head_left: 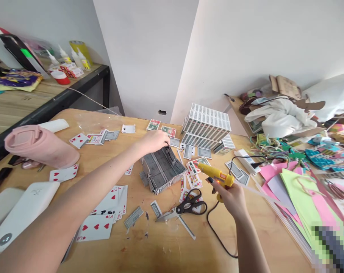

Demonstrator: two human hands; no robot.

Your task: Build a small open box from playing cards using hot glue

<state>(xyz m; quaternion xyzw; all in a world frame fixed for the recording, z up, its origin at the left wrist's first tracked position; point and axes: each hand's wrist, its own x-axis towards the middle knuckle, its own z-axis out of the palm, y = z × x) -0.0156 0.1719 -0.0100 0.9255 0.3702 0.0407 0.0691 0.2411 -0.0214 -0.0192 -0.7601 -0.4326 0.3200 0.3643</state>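
Observation:
An open box built from grey-backed playing cards [163, 167] stands on the wooden table in front of me. My left hand [156, 140] reaches over its far left corner with fingers closed on the upper edge; the fingertips are partly hidden. In my right hand [229, 195] is a yellow hot glue gun [214, 173], its nozzle pointing left, just beyond the box's right side. A small orange light glows on the gun. Black-handled scissors [186, 206] lie half open nearer to me, beside cut card strips [186, 226].
Behind the box rises a stack of card-built blocks [207, 123]. Loose playing cards [96, 227] lie on the left, near a pink pouch [41, 146] and a white device [27, 212]. The gun's black cord [217, 235] loops across the right. Coloured paper [299, 204] covers the right edge.

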